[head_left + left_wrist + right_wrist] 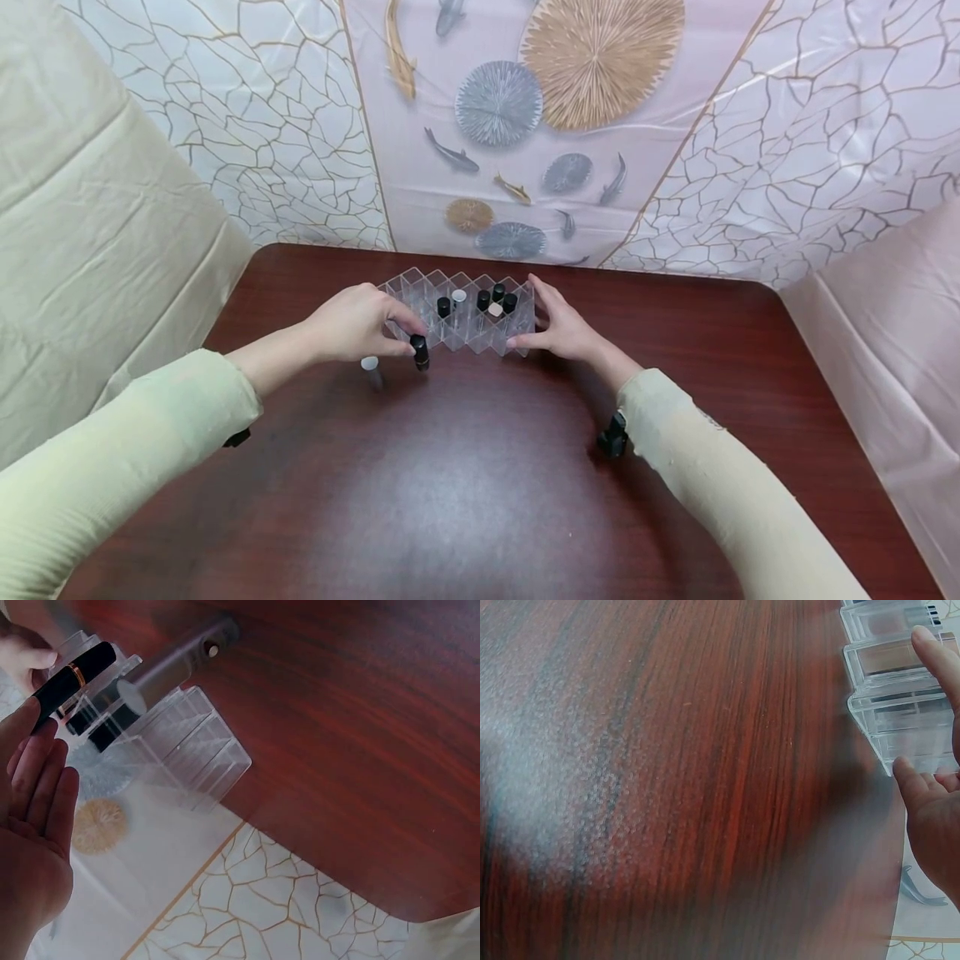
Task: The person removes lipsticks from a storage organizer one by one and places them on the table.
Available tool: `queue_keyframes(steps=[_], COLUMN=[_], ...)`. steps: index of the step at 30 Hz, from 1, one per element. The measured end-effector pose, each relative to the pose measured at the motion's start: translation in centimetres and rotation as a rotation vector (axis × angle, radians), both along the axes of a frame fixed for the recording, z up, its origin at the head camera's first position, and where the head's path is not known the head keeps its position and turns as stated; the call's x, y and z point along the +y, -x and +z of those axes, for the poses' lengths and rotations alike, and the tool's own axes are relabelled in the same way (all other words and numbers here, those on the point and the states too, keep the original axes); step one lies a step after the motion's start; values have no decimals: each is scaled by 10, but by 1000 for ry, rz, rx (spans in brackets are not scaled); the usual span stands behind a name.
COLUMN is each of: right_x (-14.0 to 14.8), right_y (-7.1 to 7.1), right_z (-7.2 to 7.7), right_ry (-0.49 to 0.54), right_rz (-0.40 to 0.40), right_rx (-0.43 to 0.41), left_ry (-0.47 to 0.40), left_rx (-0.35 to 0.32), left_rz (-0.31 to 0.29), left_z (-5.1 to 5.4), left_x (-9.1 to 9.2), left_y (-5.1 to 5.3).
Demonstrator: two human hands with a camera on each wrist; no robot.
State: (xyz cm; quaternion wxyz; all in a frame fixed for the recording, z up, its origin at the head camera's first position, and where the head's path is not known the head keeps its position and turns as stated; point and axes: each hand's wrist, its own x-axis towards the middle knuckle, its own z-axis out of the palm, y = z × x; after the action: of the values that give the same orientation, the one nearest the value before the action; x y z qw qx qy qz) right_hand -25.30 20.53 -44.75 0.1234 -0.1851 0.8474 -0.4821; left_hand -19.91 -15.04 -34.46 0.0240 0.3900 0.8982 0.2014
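My left hand pinches a black tube with a gold band between thumb and fingers, just in front of the clear organizer. The black tube is nearly upright, its lower end near the table. My right hand holds the organizer's right end, thumb at the front and fingers at the back; in the right wrist view the hand is partly cut off. Several black-capped tubes, a white-topped one and a pale pink-topped one stand in the diamond-shaped compartments.
A tube with a whitish top stands on the dark red wooden table, left of the held tube. Patterned cloth hangs behind the table's back edge, with pale cloth at the left side.
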Motion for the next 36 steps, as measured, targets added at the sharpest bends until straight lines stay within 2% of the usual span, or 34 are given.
queue_keyframes(steps=[6,11,25,36], right_x=[2,3,2,2], right_y=[2,3,3,3], right_z=[-1,-2,-4,-4], right_ry=[4,-1,-4,7], right_rz=[-2,0,0,3], right_rx=[4,3,-4,-3], left_ry=[28,44,96,102], left_rx=[-9,10,5,-14], left_rz=[-9,-30,-26,-24], left_z=[-8,-14,-30,-35], left_x=[1,0,-1,-5], left_y=[-1,-1,-5,-5])
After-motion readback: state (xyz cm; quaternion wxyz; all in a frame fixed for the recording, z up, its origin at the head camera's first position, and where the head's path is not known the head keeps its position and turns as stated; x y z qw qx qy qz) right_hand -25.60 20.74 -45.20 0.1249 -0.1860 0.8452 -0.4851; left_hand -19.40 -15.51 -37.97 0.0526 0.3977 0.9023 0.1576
